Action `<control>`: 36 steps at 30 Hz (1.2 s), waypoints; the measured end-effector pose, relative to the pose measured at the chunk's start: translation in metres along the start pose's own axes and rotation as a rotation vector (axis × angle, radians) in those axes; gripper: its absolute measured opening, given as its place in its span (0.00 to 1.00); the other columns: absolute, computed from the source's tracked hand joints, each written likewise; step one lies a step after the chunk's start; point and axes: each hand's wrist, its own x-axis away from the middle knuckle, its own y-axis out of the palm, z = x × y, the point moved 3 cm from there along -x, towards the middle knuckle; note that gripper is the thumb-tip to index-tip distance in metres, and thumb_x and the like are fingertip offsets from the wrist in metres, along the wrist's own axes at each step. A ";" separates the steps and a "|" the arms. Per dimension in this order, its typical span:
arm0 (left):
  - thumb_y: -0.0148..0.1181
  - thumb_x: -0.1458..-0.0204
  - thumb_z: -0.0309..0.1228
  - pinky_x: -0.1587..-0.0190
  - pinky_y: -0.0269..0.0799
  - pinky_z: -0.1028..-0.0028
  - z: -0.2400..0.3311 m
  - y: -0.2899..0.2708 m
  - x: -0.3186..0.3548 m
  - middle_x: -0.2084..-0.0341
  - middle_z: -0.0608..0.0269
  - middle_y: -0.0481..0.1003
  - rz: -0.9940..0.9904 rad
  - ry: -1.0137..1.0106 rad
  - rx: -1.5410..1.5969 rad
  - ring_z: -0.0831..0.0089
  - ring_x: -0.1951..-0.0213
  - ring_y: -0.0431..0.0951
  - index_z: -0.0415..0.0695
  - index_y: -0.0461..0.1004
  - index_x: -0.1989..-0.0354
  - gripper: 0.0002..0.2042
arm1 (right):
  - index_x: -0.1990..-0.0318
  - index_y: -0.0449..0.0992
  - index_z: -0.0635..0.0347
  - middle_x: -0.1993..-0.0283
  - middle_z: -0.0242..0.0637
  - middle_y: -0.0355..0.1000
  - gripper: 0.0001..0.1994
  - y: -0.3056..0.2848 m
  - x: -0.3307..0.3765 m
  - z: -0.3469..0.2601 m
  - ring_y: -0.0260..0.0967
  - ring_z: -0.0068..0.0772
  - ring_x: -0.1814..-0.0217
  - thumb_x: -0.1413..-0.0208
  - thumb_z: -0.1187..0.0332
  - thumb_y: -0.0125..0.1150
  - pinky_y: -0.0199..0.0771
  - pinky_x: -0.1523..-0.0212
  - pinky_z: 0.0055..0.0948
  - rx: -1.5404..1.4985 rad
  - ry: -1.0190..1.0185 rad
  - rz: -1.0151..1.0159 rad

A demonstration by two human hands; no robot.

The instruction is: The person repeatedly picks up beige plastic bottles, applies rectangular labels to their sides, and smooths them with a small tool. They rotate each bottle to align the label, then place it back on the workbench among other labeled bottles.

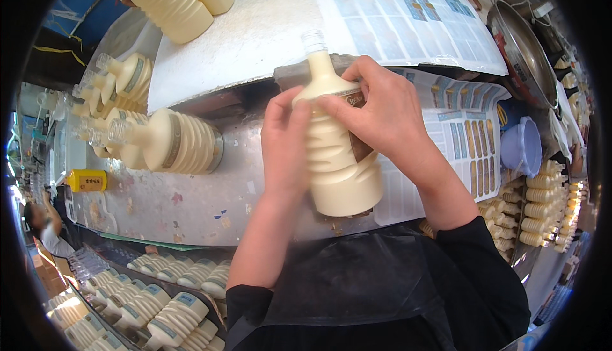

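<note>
Between my hands stands a cream-coloured, ribbed bottle (338, 166) with a clear threaded neck, tilted slightly, its neck pointing away from me. My left hand (284, 131) grips its left side, thumb and fingers pressed to the shoulder; this hand is a little blurred. My right hand (386, 106) closes on the right shoulder, its thumb and fingers over a dark brown label (361, 149). That label lies on the bottle's right side, partly covered by the fingers. Beneath the bottle is the grey worktable (242, 204).
Label sheets (414, 23) lie on a white board (255, 16), and more sheets (468, 137) hang at right. Cream bottles (182, 141) stand on the left near a yellow container (87, 180). A lilac bucket (521, 147) is at right. Racked bottles (140, 303) fill the lower left.
</note>
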 end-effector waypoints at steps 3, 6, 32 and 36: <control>0.57 0.34 0.32 0.49 0.76 0.73 -0.004 -0.004 -0.002 0.50 0.58 0.76 -0.003 0.009 0.015 0.76 0.52 0.77 0.39 0.71 0.42 0.15 | 0.62 0.76 0.63 0.74 0.42 0.76 0.23 0.005 0.002 0.001 0.77 0.37 0.73 0.53 0.53 0.74 0.75 0.68 0.34 0.021 -0.032 0.061; 0.56 0.32 0.34 0.48 0.76 0.73 -0.004 -0.006 0.000 0.47 0.57 0.76 0.002 -0.029 0.055 0.75 0.50 0.77 0.37 0.71 0.39 0.18 | 0.62 0.76 0.62 0.76 0.38 0.73 0.23 0.006 0.004 0.000 0.71 0.34 0.76 0.53 0.52 0.75 0.71 0.71 0.33 0.026 -0.041 0.091; 0.66 0.40 0.34 0.44 0.72 0.70 -0.003 -0.004 0.001 0.52 0.59 0.72 0.020 0.080 -0.169 0.71 0.49 0.74 0.39 0.72 0.46 0.18 | 0.64 0.76 0.61 0.80 0.29 0.62 0.24 0.005 -0.001 0.015 0.59 0.23 0.78 0.55 0.49 0.75 0.60 0.76 0.29 -0.083 0.031 -0.016; 0.62 0.37 0.34 0.44 0.71 0.71 -0.006 -0.006 0.002 0.51 0.59 0.73 0.025 0.108 -0.141 0.73 0.49 0.74 0.38 0.73 0.47 0.15 | 0.64 0.76 0.61 0.79 0.30 0.65 0.23 0.004 0.001 0.011 0.62 0.24 0.77 0.54 0.50 0.74 0.63 0.74 0.30 -0.078 0.042 -0.023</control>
